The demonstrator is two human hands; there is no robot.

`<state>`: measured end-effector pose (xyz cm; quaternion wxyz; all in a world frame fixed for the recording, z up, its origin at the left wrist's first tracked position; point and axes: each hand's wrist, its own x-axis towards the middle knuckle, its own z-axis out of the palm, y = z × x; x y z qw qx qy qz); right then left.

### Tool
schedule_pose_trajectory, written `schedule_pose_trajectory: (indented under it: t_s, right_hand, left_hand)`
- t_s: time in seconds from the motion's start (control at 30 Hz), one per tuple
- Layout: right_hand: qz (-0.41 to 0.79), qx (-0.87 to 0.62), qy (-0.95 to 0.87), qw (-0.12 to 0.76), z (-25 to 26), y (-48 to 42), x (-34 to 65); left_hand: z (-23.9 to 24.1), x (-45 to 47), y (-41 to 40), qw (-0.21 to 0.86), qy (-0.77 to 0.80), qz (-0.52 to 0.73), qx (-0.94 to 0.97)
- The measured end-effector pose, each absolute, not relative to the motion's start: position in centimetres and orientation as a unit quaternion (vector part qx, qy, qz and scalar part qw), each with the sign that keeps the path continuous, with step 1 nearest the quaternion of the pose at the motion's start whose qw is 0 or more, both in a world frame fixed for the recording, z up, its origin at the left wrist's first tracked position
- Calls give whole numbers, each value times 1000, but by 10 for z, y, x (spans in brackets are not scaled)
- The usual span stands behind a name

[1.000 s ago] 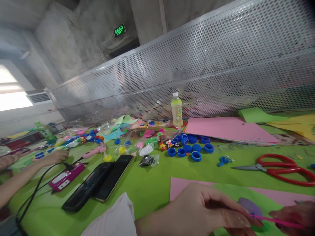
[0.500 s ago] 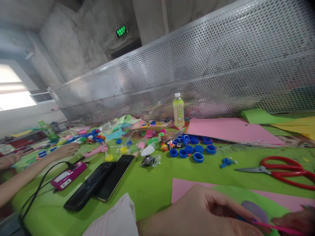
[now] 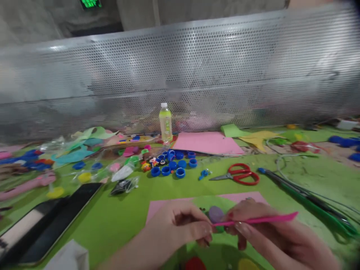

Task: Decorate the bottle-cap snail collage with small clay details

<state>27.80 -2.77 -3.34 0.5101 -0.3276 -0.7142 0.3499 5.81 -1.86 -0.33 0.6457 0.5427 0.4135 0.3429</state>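
Observation:
My left hand [image 3: 180, 228] and my right hand [image 3: 261, 234] meet low in the middle of the view over a green sheet [image 3: 209, 202] that lies on a pink sheet [image 3: 160, 205]. A thin pink stick tool [image 3: 258, 219] is gripped in my right hand, its tip at my left fingers. My left fingers pinch something small at that tip; a purple lump of clay [image 3: 216, 213] sits right behind them. Red [image 3: 194, 264] and yellow [image 3: 245, 264] blobs show at the bottom edge.
Red scissors [image 3: 239, 174], blue bottle caps [image 3: 173, 168], a drink bottle [image 3: 165, 123], pink paper [image 3: 208, 142], small figures and bags lie behind. Dark phones [image 3: 47, 221] rest at left, a green rod [image 3: 303, 195] at right. A perforated metal screen [image 3: 197, 75] closes the back.
The view has swung right and down, bringing both hands fully into view. The other person's arm at left has left the view. The pink tool is still gripped in my right hand.

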Motion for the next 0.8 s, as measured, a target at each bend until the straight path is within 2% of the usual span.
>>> schedule_pose_trajectory:
  t_s: [0.2, 0.37, 0.47, 0.5, 0.57, 0.7, 0.8]
  right_hand:
    - [432, -328, -666, 511, -23, -29, 270]
    - [476, -301, -619, 547, -21, -20, 271]
    - [367, -325, -706, 511, -7, -2, 284]
    - [296, -347, -751, 478, -3, 7, 291]
    - [61, -372, -841, 388, 1, 26, 306]
    - [-28, -317, -909, 270, -13, 53, 325]
    - [-52, -294, -923, 242, -28, 55, 317]
  left_hand:
    - [-2, 57, -17, 616, 449, 340, 551]
    - [-2, 55, -14, 600, 459, 358, 548]
    - [-4, 54, -12, 615, 454, 373, 526]
    - [-4, 55, -12, 617, 452, 381, 519]
    - [-5, 55, -12, 618, 453, 394, 508]
    - [-6, 55, -13, 608, 457, 410, 502]
    - [-5, 56, -13, 602, 461, 412, 506]
